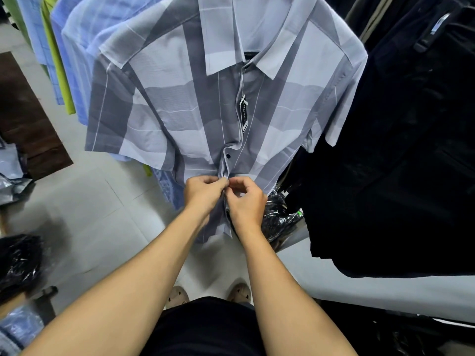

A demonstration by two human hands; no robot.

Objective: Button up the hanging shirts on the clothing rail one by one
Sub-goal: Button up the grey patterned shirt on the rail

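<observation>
A short-sleeved shirt in grey and pale blue checks (180,116) hangs facing me, collar at the top. Its front placket runs down the middle, with one dark button (228,156) fastened just above my hands and a black tag (243,114) dangling higher up. My left hand (204,192) pinches the placket's left edge, while my right hand (245,199) pinches the right edge; the fingertips of both meet at the placket. The button between them is hidden by my fingers.
More blue and green shirts (64,55) hang behind on the left. Dark garments (401,150) hang close on the right. Black plastic bags (280,217) lie below the shirt, and another (18,263) on the left. A brown board (28,116) lies on the tiled floor.
</observation>
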